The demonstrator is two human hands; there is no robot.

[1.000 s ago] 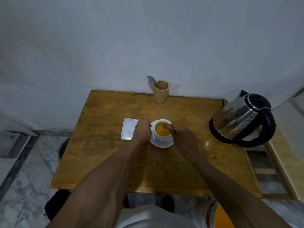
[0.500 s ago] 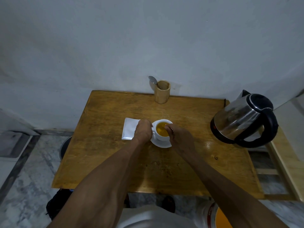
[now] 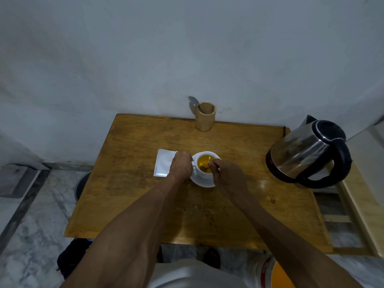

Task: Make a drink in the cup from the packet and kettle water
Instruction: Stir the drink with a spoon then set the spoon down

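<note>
A white cup (image 3: pixel 201 173) with amber liquid stands on a white saucer (image 3: pixel 202 182) in the middle of the wooden table (image 3: pixel 133 192). My left hand (image 3: pixel 181 167) grips the cup's handle side. My right hand (image 3: pixel 227 175) pinches a small spoon (image 3: pixel 211 164) whose bowl dips into the liquid. A white packet (image 3: pixel 163 165) lies flat just left of the cup, partly under my left hand. The steel kettle (image 3: pixel 307 151) with a black handle stands at the table's right edge.
A wooden holder (image 3: pixel 205 116) with another spoon (image 3: pixel 193 101) stands at the table's back edge against the wall. A wooden frame (image 3: pixel 357 206) adjoins the right side. A white bucket (image 3: pixel 268 273) with an orange lid sits on the floor near my legs.
My right hand has shifted slightly left over the cup, moving the spoon in the liquid. My left hand stays on the cup. The view has drifted a little.
</note>
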